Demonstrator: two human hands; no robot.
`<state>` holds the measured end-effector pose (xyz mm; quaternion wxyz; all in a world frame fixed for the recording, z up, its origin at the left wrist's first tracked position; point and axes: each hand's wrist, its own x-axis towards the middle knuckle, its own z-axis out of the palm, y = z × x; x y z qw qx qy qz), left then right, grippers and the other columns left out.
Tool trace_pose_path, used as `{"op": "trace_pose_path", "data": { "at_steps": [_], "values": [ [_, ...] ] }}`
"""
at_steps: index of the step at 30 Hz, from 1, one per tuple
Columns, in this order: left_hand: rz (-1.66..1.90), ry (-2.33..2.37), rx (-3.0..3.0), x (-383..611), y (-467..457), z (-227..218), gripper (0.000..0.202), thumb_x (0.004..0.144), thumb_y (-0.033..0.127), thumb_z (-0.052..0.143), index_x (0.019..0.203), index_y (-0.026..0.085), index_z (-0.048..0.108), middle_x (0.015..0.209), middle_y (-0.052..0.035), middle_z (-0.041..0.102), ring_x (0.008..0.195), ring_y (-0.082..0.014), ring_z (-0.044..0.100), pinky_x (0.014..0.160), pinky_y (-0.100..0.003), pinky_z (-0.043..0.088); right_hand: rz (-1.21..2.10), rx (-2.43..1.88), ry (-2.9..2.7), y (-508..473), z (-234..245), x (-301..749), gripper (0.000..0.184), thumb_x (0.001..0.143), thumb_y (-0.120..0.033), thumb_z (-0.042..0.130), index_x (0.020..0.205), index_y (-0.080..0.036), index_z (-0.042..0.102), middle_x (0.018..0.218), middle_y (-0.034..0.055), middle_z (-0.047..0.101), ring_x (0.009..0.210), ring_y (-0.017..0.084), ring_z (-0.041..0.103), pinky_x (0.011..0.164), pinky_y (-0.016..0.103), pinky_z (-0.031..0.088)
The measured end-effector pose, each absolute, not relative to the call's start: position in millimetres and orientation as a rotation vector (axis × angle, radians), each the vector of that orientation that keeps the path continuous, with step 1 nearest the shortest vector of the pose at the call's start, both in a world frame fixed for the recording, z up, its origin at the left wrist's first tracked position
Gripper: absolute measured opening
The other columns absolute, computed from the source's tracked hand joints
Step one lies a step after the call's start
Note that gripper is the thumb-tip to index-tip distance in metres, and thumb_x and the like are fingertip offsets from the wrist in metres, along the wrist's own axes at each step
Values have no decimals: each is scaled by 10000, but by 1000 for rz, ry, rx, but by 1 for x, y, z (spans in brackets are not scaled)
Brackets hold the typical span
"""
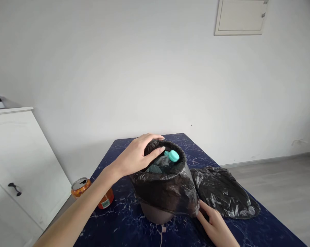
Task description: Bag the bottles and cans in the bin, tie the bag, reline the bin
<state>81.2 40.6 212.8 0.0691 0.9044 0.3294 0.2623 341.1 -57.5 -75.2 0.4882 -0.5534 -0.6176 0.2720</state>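
A small trash bin [157, 213] stands upright on the dark blue table, lined with a black garbage bag [167, 192] folded down over its outside. Inside it, a turquoise plastic piece [173, 156] shows among crumpled dark plastic. My left hand [136, 154] grips the bin's far left rim through the bag, thumb over the opening and fingers along the edge. At the lower right, my right hand [213, 221] pinches the hanging edge of the bag; its fingertips are partly hidden.
Another black plastic bag [221, 192] lies spread flat to the right. An opened orange can [80, 186] stands at the left, partly behind my forearm, with an orange-red container [107, 200] beside it. A white cabinet [18, 164] adjoins on the left; a wall [155, 85] rises behind.
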Motion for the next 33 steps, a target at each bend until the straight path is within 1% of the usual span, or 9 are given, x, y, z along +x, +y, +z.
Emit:
{"op": "trace_pose_path", "data": {
  "at_steps": [9,11,15,17,20,24,27,30,33],
  "values": [
    [808,987,2694,77,35,213,368,1126,519,501,1406,351,672,1422,-13,748,1314,-263,695,1120,-464,571,644,-1349,-1555,-57,-74,346,516,1011,-686,593,822,-229,742,700,32,710,659,207,645,641,228,554],
    [855,1043,2664,69,36,213,400,1131,530,475,1417,331,671,1424,-32,747,1255,-258,721,983,-407,627,667,-1361,-1548,-57,-75,346,536,1025,-702,557,852,-231,743,726,37,720,681,209,654,662,230,558],
    [1073,1334,2533,39,35,211,465,1117,589,433,1361,293,696,1379,-60,765,843,-202,768,647,-311,607,723,-1354,-1519,-57,-80,344,521,1034,-698,541,891,-230,720,780,44,718,791,231,694,726,237,563],
    [1151,1564,2458,17,37,208,520,1099,634,390,1359,288,679,1418,-63,748,905,-222,772,710,-322,622,736,-1352,-1510,-57,-81,343,493,1031,-680,560,890,-231,708,782,43,705,845,246,704,746,241,562],
    [997,1813,2399,-23,43,195,652,1045,713,339,1404,260,640,1506,-99,700,1284,-332,700,900,-401,635,735,-1345,-1497,-57,-83,344,460,1026,-653,584,887,-231,702,755,37,682,869,255,705,751,241,561],
    [527,1950,2360,-69,53,163,838,877,805,511,1367,158,721,1415,-201,747,1314,-464,688,1056,-583,585,726,-1341,-1523,-55,-86,348,444,1031,-628,596,884,-224,706,756,36,690,798,231,689,729,232,559],
    [264,2011,2340,-89,55,135,926,786,783,620,1433,127,712,1465,-243,708,1475,-564,534,1129,-704,503,730,-1336,-1556,-55,-87,350,459,1038,-638,587,890,-223,717,747,32,701,706,203,656,689,224,557],
    [126,2005,2379,-95,53,112,872,744,646,718,1477,176,695,1551,-201,655,1603,-539,364,1277,-742,303,695,-1331,-1549,-55,-86,348,501,1043,-669,560,881,-225,726,737,34,710,663,193,632,656,221,553],
    [91,1921,2459,-93,49,101,729,762,441,712,1472,274,696,1557,-113,671,1589,-444,445,1331,-651,267,650,-1333,-1518,-56,-86,345,510,1042,-676,554,882,-226,735,723,37,707,680,201,637,647,219,549]
  ]
}}
